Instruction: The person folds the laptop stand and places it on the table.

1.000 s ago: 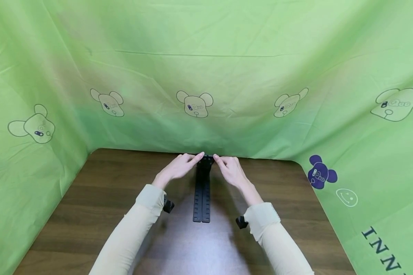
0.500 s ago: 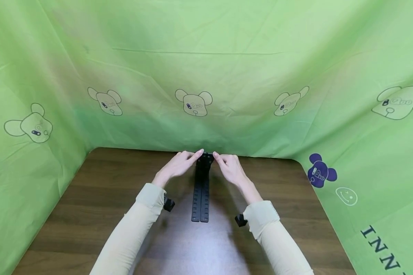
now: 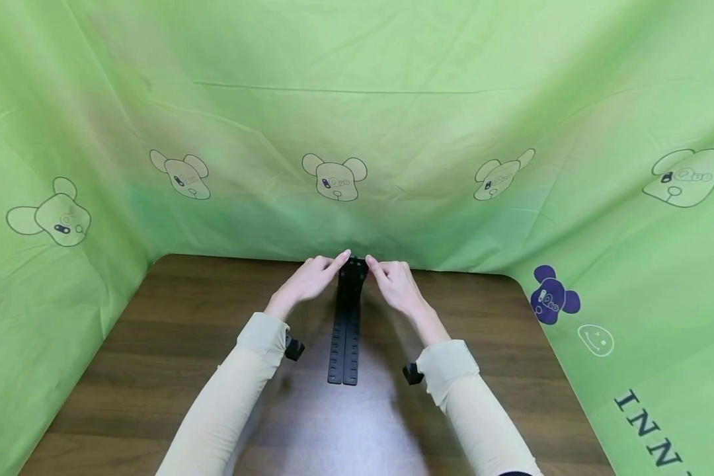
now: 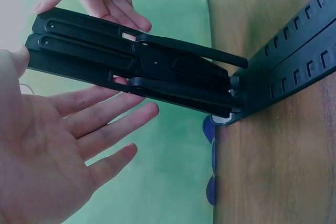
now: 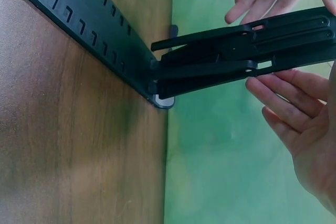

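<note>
A black folding laptop stand [image 3: 344,340] stands near the table's far edge. Its notched base [image 4: 299,51] lies flat on the wood, while the narrow hinged upper panel [image 5: 294,38] rises steeply from the far end. My left hand [image 3: 308,279] holds the panel's upper left corner between thumb and fingers; in the left wrist view its other fingers spread out beside the panel. On the opposite edge my right hand [image 3: 400,288] grips in the same way, thumb at the top corner. Two thin side arms [image 4: 194,48] lie along the panel near the hinge.
Brown wood-grain table [image 3: 214,357] surrounds the stand. Right behind the far table edge hangs a green printed cloth [image 3: 244,225], which also closes off both sides. Small black wrist cameras [image 3: 294,348] sit under both cuffs.
Both hands have raised the panel's upper end slightly, up and away in the head view. The near end of the base has shifted a little to the left.
</note>
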Demonstrator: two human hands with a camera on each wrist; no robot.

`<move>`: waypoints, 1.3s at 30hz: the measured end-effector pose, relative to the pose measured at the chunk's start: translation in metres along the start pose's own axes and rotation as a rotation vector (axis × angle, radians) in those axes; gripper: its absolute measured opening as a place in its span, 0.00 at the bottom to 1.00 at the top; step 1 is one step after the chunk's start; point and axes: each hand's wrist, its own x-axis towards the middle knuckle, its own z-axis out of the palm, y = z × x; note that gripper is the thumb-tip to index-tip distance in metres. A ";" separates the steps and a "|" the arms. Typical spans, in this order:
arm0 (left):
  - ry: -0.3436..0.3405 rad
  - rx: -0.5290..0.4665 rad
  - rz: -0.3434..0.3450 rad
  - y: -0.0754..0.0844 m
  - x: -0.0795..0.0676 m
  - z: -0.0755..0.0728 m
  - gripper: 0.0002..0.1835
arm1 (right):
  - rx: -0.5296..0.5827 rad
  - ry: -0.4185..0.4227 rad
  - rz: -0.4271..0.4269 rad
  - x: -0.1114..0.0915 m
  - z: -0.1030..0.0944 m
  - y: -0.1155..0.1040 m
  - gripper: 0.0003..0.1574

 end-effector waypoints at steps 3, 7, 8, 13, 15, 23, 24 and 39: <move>0.002 0.001 -0.009 0.001 0.000 0.000 0.44 | 0.001 0.011 0.004 0.001 -0.001 -0.002 0.35; 0.012 -0.001 -0.015 0.001 0.000 0.000 0.45 | 0.013 0.013 0.009 0.001 -0.001 -0.004 0.34; 0.014 -0.001 -0.016 0.001 -0.001 0.000 0.45 | 0.016 0.012 0.008 0.001 -0.001 -0.004 0.35; 0.005 -0.003 -0.017 0.001 -0.004 0.001 0.46 | 0.028 0.004 0.010 -0.001 0.001 -0.005 0.36; -0.001 -0.006 -0.016 0.000 -0.006 0.001 0.45 | 0.034 0.002 0.012 -0.003 0.001 -0.005 0.37; 0.000 -0.011 0.036 -0.007 -0.011 0.005 0.41 | 0.061 -0.004 0.000 -0.011 0.004 -0.002 0.34; 0.001 -0.012 0.044 -0.007 -0.011 0.006 0.41 | 0.057 -0.003 0.000 -0.013 0.004 -0.001 0.34; -0.101 -0.005 0.052 -0.027 -0.022 0.011 0.46 | 0.149 -0.002 -0.012 -0.035 0.013 0.005 0.20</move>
